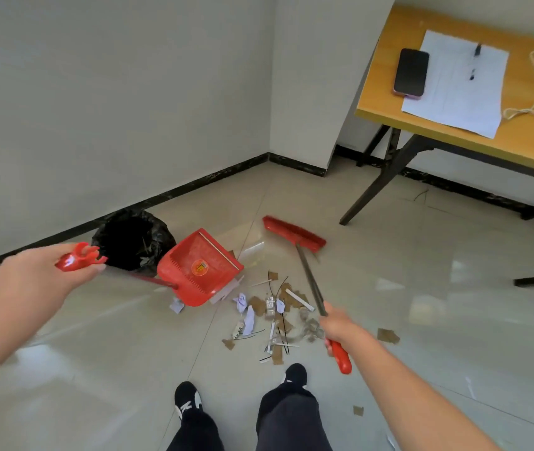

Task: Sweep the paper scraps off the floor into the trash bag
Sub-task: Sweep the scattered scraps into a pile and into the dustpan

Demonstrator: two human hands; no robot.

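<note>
Your left hand is closed loosely around the red clip-shaped top of the dustpan handle, fingers curled under it and thumb alongside. The red dustpan sits tilted on the floor, its open mouth facing the paper scraps, with its back edge just beside the black trash bag lining a bin near the wall. Your right hand is wrapped firmly around the broom where the metal shaft meets the red grip, and the grip's end sticks out below your fist. The red brush head rests on the tiles beyond the scraps, apart from the pile. The scraps lie scattered between dustpan and broom shaft, just ahead of your 2 shoes. 1 brown piece lies off to the right.
</note>
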